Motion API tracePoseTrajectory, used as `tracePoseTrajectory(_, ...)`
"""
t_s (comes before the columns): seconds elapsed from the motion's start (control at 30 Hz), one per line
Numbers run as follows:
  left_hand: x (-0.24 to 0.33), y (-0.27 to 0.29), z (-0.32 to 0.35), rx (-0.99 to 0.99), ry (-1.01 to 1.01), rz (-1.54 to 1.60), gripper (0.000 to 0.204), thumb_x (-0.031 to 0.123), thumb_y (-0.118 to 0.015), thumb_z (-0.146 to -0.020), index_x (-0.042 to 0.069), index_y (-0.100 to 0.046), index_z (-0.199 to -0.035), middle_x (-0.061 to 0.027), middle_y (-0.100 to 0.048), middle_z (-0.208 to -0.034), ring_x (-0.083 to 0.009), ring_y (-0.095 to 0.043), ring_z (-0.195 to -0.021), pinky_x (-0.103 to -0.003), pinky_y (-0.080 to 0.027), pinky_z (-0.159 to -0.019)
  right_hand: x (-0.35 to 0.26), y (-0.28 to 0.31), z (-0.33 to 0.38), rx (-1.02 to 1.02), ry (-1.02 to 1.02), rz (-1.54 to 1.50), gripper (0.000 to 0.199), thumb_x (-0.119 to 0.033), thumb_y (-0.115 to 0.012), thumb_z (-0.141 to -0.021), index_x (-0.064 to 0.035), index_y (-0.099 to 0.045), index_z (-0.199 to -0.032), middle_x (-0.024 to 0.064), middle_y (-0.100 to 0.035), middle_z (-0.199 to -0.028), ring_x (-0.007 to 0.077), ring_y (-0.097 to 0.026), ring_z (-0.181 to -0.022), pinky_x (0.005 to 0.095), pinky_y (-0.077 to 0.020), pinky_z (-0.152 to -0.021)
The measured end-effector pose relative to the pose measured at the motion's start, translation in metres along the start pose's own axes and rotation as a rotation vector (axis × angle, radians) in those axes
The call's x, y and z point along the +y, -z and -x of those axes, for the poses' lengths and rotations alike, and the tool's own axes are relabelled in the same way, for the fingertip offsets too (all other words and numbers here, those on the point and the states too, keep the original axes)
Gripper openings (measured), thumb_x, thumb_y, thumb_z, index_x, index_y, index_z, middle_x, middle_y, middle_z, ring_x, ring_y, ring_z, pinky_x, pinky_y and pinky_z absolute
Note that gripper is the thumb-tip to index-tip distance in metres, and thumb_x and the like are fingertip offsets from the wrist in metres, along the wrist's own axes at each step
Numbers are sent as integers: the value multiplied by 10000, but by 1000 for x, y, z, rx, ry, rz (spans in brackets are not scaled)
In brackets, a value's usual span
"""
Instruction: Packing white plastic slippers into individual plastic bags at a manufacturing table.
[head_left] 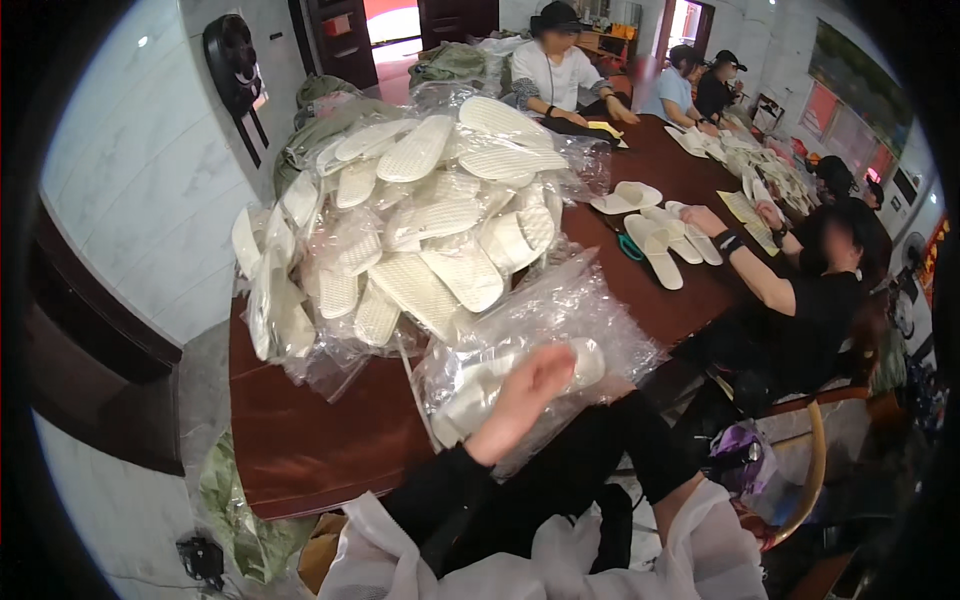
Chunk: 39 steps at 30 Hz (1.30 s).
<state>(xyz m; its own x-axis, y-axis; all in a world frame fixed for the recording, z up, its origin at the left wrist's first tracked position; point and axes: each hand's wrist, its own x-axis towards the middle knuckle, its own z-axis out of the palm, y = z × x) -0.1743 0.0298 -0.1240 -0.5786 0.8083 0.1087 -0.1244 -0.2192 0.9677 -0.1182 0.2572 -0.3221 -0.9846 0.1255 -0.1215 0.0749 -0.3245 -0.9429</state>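
A clear plastic bag (560, 310) lies at the near table edge with white slippers (462, 408) inside or under it. My left hand (535, 385) is over these slippers, its fingers stretched out toward the right and a little blurred, with nothing visible in it. My right hand (618, 386) is at the right side of the same bag, where plastic and glare hide its fingers. Just beyond the bag rises a large heap of white slippers (420, 225), many wrapped in clear plastic.
The red-brown table (320, 430) runs away to the right. Teal-handled scissors (630, 247) lie near loose slippers (657, 250) handled by a person in black (835, 300) at right. Other people work farther along. A chair (815, 470) stands at lower right.
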Motion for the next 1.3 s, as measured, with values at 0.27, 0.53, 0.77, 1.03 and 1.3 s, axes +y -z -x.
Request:
tracePoseTrajectory(0.27,-34,113,70,783,-172,-246,135,94,-564,-982,14,-627,-1070,-39,-633,-896,-84,-545,-692,-238,-430,-583,-26,-24,12,-2,214,1086,605,-277,-685,-847,-95,-476,-1385,167,-561,-1305,376,-490,-1256,490,-375,-1072)
tracePoseTrajectory(0.53,-59,130,28,593,309,-752,480,260,-780,-825,15,-593,-1193,-134,-611,-1053,-232,-597,-879,-326,-494,-744,-26,-24,13,1,234,1091,580,-261,-676,-856,-86,-482,-1373,166,-569,-1289,370,-505,-1237,478,-389,-1057)
tracePoseTrajectory(0.77,-71,140,38,306,-22,-471,357,211,-721,-886,41,-597,-1174,-116,-618,-1152,-191,-607,-922,-316,-483,-772,-31,-27,12,6,239,1081,558,-248,-669,-863,-77,-487,-1362,165,-577,-1274,364,-518,-1221,467,-401,-1045)
tracePoseTrajectory(1.03,-58,130,41,217,226,-637,330,111,-736,-855,13,-653,-1159,-90,-641,-1137,-145,-617,-957,-283,-486,-840,-36,-30,16,18,247,1096,533,-232,-660,-872,-67,-493,-1350,164,-585,-1257,358,-533,-1202,455,-415,-1030)
tracePoseTrajectory(1.3,-37,123,40,170,226,-30,338,71,-735,-851,24,-662,-1178,-48,-651,-1150,-150,-618,-980,-282,-490,-863,-33,-28,15,31,265,1096,508,-216,-651,-881,-57,-498,-1338,163,-593,-1241,352,-548,-1184,443,-430,-1015)
